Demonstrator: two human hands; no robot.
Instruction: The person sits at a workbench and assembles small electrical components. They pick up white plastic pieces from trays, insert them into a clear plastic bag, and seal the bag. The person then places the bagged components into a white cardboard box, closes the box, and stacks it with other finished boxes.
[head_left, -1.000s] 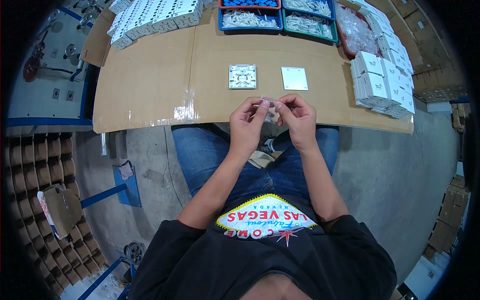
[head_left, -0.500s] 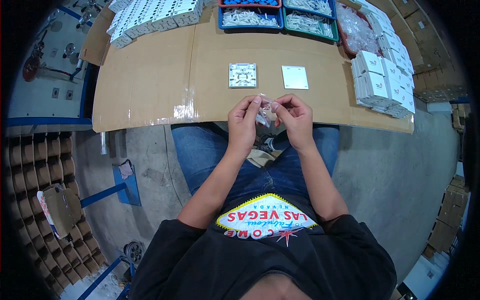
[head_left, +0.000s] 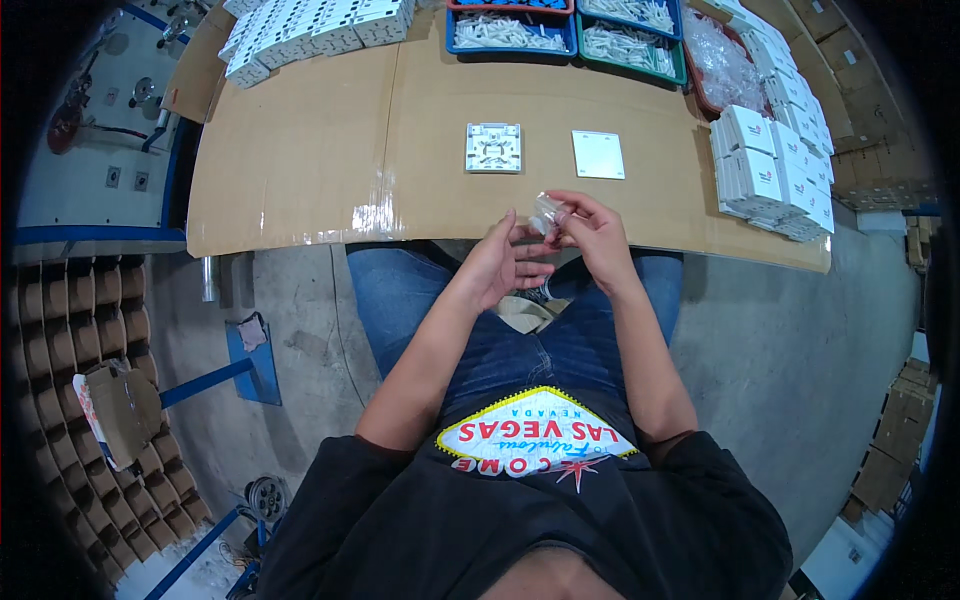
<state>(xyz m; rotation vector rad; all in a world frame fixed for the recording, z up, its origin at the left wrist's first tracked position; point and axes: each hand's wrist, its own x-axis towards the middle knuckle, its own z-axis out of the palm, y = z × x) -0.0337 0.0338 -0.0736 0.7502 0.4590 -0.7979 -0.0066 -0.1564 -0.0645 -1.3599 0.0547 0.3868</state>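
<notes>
My right hand (head_left: 590, 228) pinches a small clear plastic bag (head_left: 546, 210) at the near edge of the cardboard-covered table (head_left: 320, 160). My left hand (head_left: 505, 262) is just below it, palm up with fingers spread and nothing in it, touching the right hand's fingers. On the table beyond lie a white square base with inner ribs (head_left: 493, 147) and a flat white square cover plate (head_left: 598, 154), side by side.
Blue and green trays (head_left: 510, 30) of small white parts sit at the far edge. Stacks of white boxes (head_left: 775, 170) stand on the right, more white parts (head_left: 310, 30) at the far left. Brown cardboard trays (head_left: 90, 400) line the floor at left.
Both hands were pinching the bag together at the table edge. Now the left hand has let go and dropped lower, opening palm up, while the right keeps the bag.
</notes>
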